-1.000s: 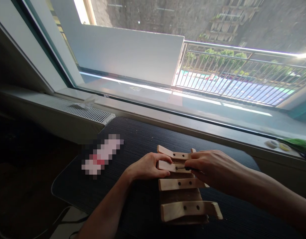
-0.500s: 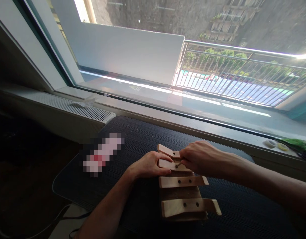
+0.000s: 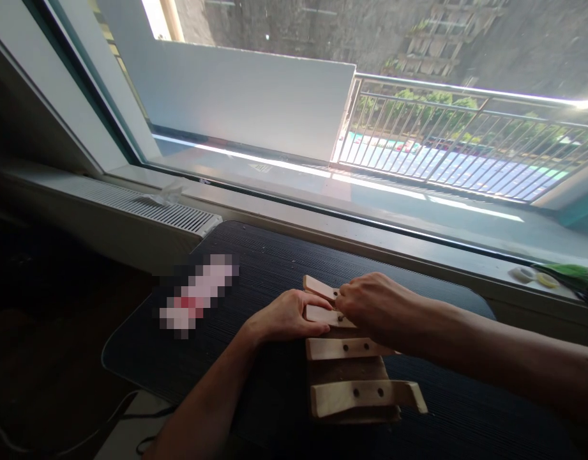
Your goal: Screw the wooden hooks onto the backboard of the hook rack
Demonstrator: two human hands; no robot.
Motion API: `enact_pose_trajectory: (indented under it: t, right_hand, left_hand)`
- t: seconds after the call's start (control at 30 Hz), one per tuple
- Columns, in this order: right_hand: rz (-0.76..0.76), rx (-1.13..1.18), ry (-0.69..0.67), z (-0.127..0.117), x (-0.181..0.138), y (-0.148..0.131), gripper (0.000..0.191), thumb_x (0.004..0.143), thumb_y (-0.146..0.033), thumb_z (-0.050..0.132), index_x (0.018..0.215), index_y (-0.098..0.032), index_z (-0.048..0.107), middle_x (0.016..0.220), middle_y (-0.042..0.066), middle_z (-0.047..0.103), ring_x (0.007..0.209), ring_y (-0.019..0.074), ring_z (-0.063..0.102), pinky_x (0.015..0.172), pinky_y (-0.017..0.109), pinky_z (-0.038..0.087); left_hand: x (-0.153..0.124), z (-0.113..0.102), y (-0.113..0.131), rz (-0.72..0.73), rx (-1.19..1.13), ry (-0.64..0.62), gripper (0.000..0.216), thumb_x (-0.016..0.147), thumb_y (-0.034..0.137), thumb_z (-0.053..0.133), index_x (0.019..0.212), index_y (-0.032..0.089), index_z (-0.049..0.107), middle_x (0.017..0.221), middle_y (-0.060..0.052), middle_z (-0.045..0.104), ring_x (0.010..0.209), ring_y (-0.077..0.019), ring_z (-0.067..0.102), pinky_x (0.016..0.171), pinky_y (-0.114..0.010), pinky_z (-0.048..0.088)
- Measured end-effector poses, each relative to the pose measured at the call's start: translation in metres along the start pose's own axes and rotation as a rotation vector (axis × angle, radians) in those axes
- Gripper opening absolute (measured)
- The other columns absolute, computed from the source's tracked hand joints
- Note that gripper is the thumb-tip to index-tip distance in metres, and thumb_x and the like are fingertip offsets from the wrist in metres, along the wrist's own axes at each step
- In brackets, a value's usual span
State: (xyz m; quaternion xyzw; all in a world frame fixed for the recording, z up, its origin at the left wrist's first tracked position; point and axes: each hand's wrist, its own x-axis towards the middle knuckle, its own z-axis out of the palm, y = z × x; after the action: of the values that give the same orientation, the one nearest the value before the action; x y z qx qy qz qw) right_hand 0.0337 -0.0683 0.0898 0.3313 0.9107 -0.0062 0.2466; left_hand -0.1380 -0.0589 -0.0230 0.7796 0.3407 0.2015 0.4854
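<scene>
A wooden rack-like piece lies on the dark table, with several curved slats set across a brown base board. My left hand is closed around the left end of the second wooden slat, thumb on the near side and fingers on the far side. Over the same slat, my right hand is closed in a pinch on a thin rod-shaped tool, whose lower end meets a hole in the slat. The fingers hide most of that tool. Nearer me, the third slat and the front slat each show two dark holes.
The black tabletop meets the window sill. On its left lies a blurred pink and white item. A radiator with crumpled clear plastic stands at left. Tape rolls and something green rest at right.
My right hand has shifted slightly left and turned over the second slat, covering more of the thin tool. The left hand keeps its hold, and the wooden piece stays in place.
</scene>
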Motion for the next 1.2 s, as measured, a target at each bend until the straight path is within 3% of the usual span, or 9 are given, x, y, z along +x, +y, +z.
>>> enact_pose_trajectory:
  t: [0.1,0.2,0.27,0.37,0.57,0.8,0.9,0.97,1.2]
  right_hand:
    - [0.148,0.05,-0.065,-0.001,0.001,0.004,0.017,0.083,-0.013,0.051,0.076,-0.014,0.067,0.07,0.008,0.069,0.065,0.019,0.065,0.049,0.026,0.031]
    - [0.199,0.035,-0.046,-0.005,0.001,0.001,0.018,0.084,-0.016,0.05,0.076,-0.014,0.067,0.07,0.009,0.069,0.065,0.0213,0.066,0.048,0.026,0.03]
    - [0.167,0.009,-0.036,-0.008,0.0,-0.002,0.011,0.08,-0.015,0.056,0.084,-0.014,0.066,0.074,0.009,0.07,0.068,0.0221,0.067,0.048,0.025,0.031]
    - [0.077,-0.037,-0.046,-0.014,-0.003,-0.007,0.021,0.073,-0.01,0.064,0.094,-0.015,0.065,0.081,0.008,0.069,0.069,0.0215,0.066,0.048,0.025,0.032]
    - [-0.014,0.0,-0.046,-0.013,-0.007,-0.003,0.018,0.08,-0.005,0.053,0.09,-0.014,0.066,0.087,0.009,0.069,0.081,0.0206,0.065,0.058,0.026,0.037]
    - [0.227,0.02,-0.059,-0.001,0.001,0.003,0.019,0.087,-0.018,0.049,0.078,-0.013,0.065,0.069,0.01,0.069,0.064,0.022,0.066,0.046,0.027,0.028]
    - [0.18,0.006,-0.014,-0.006,-0.003,-0.001,0.012,0.084,-0.016,0.054,0.09,-0.014,0.064,0.076,0.009,0.07,0.068,0.022,0.066,0.046,0.026,0.03]
    - [0.115,-0.004,-0.002,-0.011,-0.007,-0.004,0.02,0.079,-0.011,0.058,0.099,-0.014,0.062,0.084,0.008,0.069,0.07,0.0201,0.065,0.048,0.025,0.032]
    - [0.004,0.003,-0.02,-0.015,-0.017,0.0,0.017,0.079,-0.003,0.054,0.086,-0.014,0.066,0.086,0.009,0.069,0.077,0.0188,0.064,0.059,0.026,0.037]
  left_hand:
    - [0.001,0.001,-0.003,0.0,-0.01,-0.005,0.044,0.074,0.031,0.066,0.117,0.02,0.064,0.119,-0.004,0.065,0.112,-0.0226,0.058,0.095,-0.027,0.043]
    - [0.001,0.001,-0.003,0.004,-0.01,-0.01,0.045,0.074,0.031,0.067,0.117,0.02,0.064,0.119,-0.004,0.065,0.111,-0.0228,0.058,0.095,-0.027,0.043]
    - [0.001,0.0,-0.001,0.001,-0.008,-0.012,0.044,0.074,0.031,0.067,0.116,0.019,0.064,0.118,-0.004,0.066,0.109,-0.0229,0.06,0.094,-0.027,0.044]
    - [0.0,0.0,0.001,-0.005,-0.01,-0.013,0.043,0.074,0.029,0.065,0.116,0.019,0.064,0.115,-0.003,0.067,0.105,-0.0219,0.062,0.09,-0.026,0.045]
    - [0.0,0.0,0.0,0.001,-0.009,-0.003,0.043,0.074,0.029,0.066,0.116,0.02,0.064,0.119,-0.004,0.065,0.11,-0.0227,0.059,0.095,-0.026,0.043]
    - [0.001,0.001,-0.003,-0.008,-0.024,-0.006,0.046,0.074,0.034,0.067,0.117,0.02,0.063,0.119,-0.005,0.065,0.111,-0.0226,0.059,0.095,-0.028,0.044]
    - [0.0,0.001,-0.001,-0.017,-0.011,-0.015,0.044,0.074,0.032,0.066,0.117,0.02,0.064,0.116,-0.004,0.067,0.107,-0.0218,0.061,0.091,-0.026,0.045]
    - [0.0,0.001,0.0,-0.015,-0.011,-0.021,0.043,0.075,0.031,0.066,0.116,0.02,0.064,0.113,-0.003,0.068,0.103,-0.0213,0.062,0.088,-0.026,0.046]
    - [0.001,0.001,-0.001,0.0,-0.032,-0.006,0.043,0.074,0.03,0.066,0.116,0.02,0.064,0.119,-0.004,0.065,0.111,-0.0223,0.059,0.096,-0.027,0.043]
